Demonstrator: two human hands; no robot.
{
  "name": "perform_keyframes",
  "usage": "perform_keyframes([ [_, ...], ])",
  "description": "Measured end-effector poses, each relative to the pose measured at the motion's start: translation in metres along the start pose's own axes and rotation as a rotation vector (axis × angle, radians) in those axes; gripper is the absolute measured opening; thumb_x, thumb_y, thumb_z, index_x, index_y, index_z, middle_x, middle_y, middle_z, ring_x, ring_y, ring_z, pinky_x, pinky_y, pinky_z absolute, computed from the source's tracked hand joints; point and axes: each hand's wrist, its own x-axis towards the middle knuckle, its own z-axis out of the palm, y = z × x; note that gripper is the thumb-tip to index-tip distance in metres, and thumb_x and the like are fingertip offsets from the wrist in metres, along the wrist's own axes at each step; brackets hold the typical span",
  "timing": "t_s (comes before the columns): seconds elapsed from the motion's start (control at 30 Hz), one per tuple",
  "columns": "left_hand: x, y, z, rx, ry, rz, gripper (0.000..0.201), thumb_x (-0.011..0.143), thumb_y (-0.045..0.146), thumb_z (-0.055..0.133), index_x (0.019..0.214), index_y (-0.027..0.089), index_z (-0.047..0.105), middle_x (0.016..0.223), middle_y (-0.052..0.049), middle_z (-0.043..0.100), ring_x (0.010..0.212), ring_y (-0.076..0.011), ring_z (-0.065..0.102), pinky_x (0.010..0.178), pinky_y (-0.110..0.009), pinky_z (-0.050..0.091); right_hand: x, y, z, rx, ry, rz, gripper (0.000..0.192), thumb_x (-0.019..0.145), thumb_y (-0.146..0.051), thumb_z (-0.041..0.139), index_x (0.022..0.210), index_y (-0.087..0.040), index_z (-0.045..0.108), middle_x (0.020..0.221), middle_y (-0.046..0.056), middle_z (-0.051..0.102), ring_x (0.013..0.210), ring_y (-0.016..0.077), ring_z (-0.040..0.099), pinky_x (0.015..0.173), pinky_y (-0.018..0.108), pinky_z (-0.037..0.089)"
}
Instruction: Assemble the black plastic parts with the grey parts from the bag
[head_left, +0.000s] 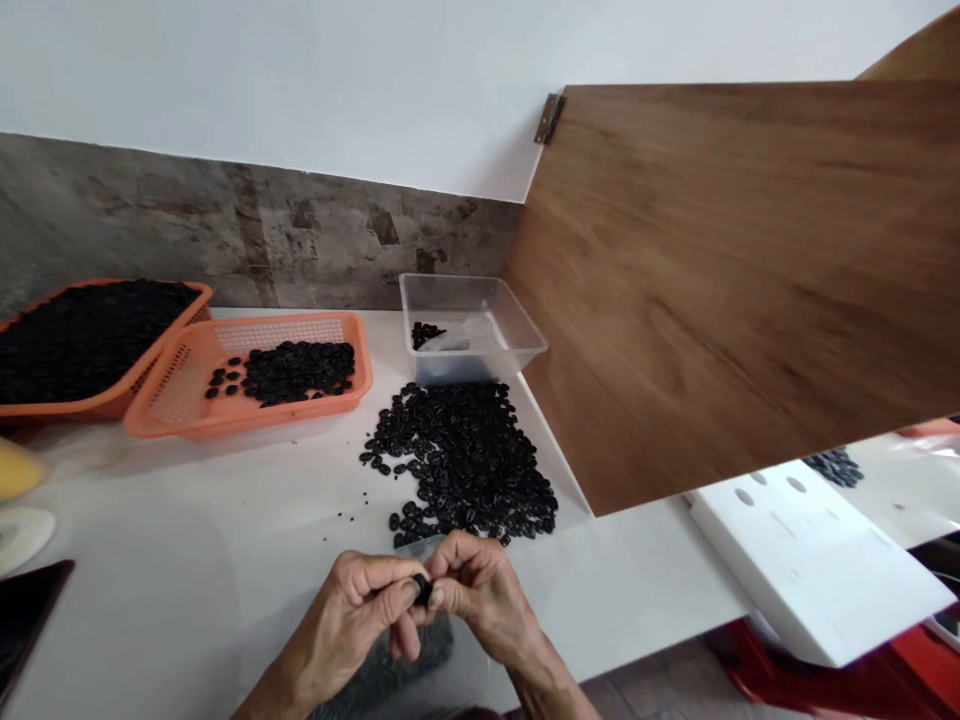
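My left hand and my right hand meet at the near edge of the white table. Between their fingertips they pinch one small black part. Just beyond my hands lies a loose heap of the same black parts. Behind the heap stands a clear plastic tub with a few black parts in one corner. A clear bag with dark contents lies under my wrists, mostly hidden.
Two orange baskets stand at the left: a shallow one with some black parts and a full one. A brown wooden panel walls off the right. White foam block lies at the right; a dark phone lies at the left edge.
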Motion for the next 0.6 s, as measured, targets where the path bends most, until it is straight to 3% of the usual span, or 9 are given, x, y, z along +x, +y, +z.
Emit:
perform_keyframes([
  [0.37,0.0005,-0.0036,0.0002,0.022,-0.020,-0.014,0.041,0.089,0.046,0.048,0.067,0.013,0.060,0.052,-0.001,0.054,0.049,-0.0107,0.049,0.052,-0.022,0.043,0.0031,0.0018,-0.0027,-0.019,-0.004,0.001,0.031,0.068,-0.033,0.081,0.067,-0.011,0.060,0.059,0.003,0.067,0.052,0.0099,0.062,0.053,0.018,0.047],
  [0.5,0.0032,0.0006,0.0039,-0.004,0.015,-0.006,0.042,0.089,0.045,0.050,0.067,0.012,0.063,0.052,0.000,0.054,0.047,-0.0101,0.051,0.051,-0.021,0.042,0.0054,-0.0005,-0.0060,0.029,-0.029,-0.013,0.029,0.068,-0.029,0.082,0.071,-0.011,0.060,0.061,0.003,0.068,0.053,0.0102,0.063,0.052,0.018,0.047],
  [0.6,0.0029,0.0027,0.0051,-0.058,0.091,0.000,0.038,0.087,0.044,0.054,0.079,0.011,0.072,0.053,-0.002,0.060,0.048,-0.0108,0.055,0.051,-0.021,0.044,0.0052,0.0007,-0.0065,0.060,-0.024,-0.075,0.025,0.072,-0.028,0.079,0.077,-0.011,0.061,0.064,0.004,0.069,0.055,0.0102,0.063,0.055,0.019,0.048],
])
